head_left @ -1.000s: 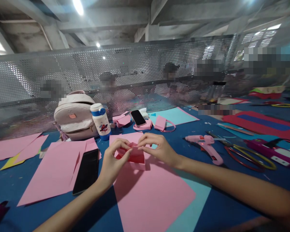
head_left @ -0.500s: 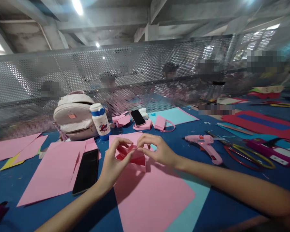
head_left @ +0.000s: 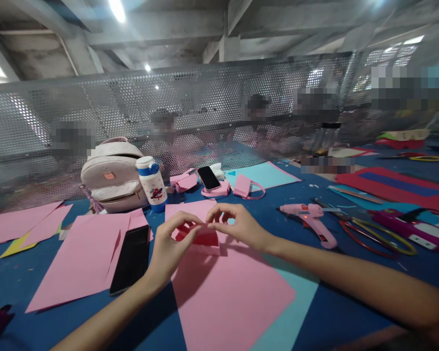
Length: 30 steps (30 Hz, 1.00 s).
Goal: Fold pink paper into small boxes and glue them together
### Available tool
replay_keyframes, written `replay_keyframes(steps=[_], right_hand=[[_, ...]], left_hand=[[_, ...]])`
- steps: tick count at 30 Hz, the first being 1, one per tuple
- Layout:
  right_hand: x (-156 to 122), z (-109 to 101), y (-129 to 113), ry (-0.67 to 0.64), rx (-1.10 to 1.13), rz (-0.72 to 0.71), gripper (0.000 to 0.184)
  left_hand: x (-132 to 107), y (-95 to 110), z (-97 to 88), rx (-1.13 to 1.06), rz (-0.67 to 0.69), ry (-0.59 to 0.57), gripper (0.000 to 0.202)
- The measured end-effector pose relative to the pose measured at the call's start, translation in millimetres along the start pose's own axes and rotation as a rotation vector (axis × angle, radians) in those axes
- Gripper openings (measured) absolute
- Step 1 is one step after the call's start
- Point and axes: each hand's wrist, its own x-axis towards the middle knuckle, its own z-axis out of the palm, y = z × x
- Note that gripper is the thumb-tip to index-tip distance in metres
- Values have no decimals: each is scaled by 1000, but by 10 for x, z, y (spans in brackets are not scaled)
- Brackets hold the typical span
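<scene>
1. Blue table, nearest, carries a large pink sheet.
2. Over that sheet's far end, the left hand and right hand each pinch a small folded pink paper, fingertips closed on its top edge.
3. Black phone lies just left, pink glue gun to the right.
4. Farther back stand a bottle, a backpack and a perforated metal screen.

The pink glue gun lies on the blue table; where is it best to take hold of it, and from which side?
Take the glue gun by its handle, which slants toward the person, clear of the barrel. It lies flat on its side, so come from above; the right hand is nearer, though it and the left hand now pinch the folded red paper.
</scene>
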Motion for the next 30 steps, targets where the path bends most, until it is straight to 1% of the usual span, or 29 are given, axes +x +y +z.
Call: replay_keyframes(steps=[5,8,12,18,23,26,28,30], right_hand=[[9,-7,26,-15,-33,7,14],[15,-12,12,-8,-48,-10,12],[28,-22,-18,-14,-50,-42,10],[58,-69,-71,-12,-60,-72,9],[53,-131,-113,6,-54,-53,9],[27,-147,-145,13,-39,-28,10],[3,-157,-170,30,-28,-13,10],[-30,-176,-185,55,-3,5,10]], left_hand=[[8,-11,-8,6,-9,-8,10],[44,-3,-5,16,-66,-38,7],[122,27,11,21,-127,-99,8],[241,104,18,18,-132,-115,14],[318,195,-13,28,-124,-146,15],[336,232,-10,27,-117,-146,15],[338,240,-12,18,-115,-126,21],[331,230,-31,-25,-107,-106,35]])
